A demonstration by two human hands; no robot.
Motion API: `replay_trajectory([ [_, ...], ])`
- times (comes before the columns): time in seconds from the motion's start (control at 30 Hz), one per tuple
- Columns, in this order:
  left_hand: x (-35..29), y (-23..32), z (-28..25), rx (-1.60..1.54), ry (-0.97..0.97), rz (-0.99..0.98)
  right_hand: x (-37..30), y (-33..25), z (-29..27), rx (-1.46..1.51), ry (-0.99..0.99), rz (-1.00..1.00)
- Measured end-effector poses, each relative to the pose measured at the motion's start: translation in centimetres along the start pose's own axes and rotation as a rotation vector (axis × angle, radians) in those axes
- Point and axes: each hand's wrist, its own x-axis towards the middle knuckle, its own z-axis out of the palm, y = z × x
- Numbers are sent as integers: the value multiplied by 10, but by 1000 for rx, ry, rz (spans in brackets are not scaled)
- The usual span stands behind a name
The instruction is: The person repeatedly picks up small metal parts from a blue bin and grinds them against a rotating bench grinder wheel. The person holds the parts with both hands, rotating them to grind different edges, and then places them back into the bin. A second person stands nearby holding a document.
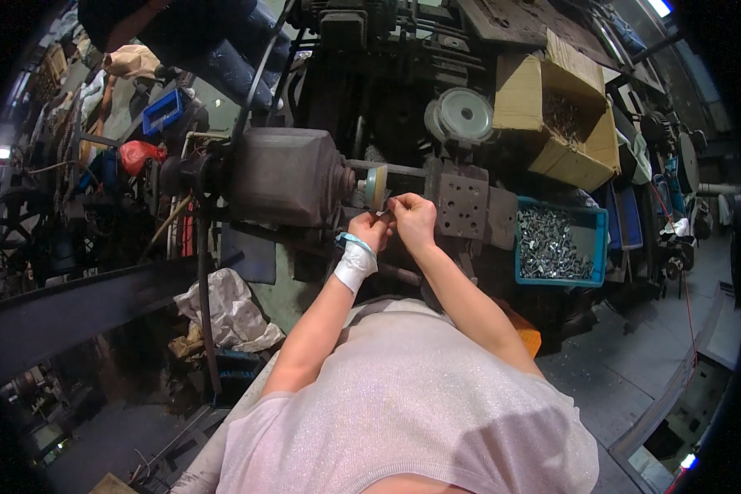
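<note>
My left hand [372,230], with a white wrap [356,265] and a light blue band around its wrist, is closed in a pinch. My right hand [415,221] pinches right beside it, so the fingertips of both meet. Whatever lies between them is small and mostly covered by the fingers. Just beyond the fingertips is a round wheel [376,188] with a pale blue and tan rim, mounted on the spindle of a dark lathe-like machine [284,177]. Whether the held piece touches the wheel, I cannot tell.
Right of my hands stands a drilled metal block [463,204]. A blue bin [603,247] of small shiny metal parts sits farther right, below an open cardboard box [514,95]. A grey disc [466,114] is behind the block. Another person's legs [230,70] show at upper left.
</note>
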Motion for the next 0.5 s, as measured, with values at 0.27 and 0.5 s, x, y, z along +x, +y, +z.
replay_trajectory([
  [0.27, 8, -7, -2, -44, 14, 12, -1, -2, 4, -1, 38, -15],
  [0.5, -9, -2, -12, 28, -135, -18, -7, 10, -8, 142, -43, -24],
])
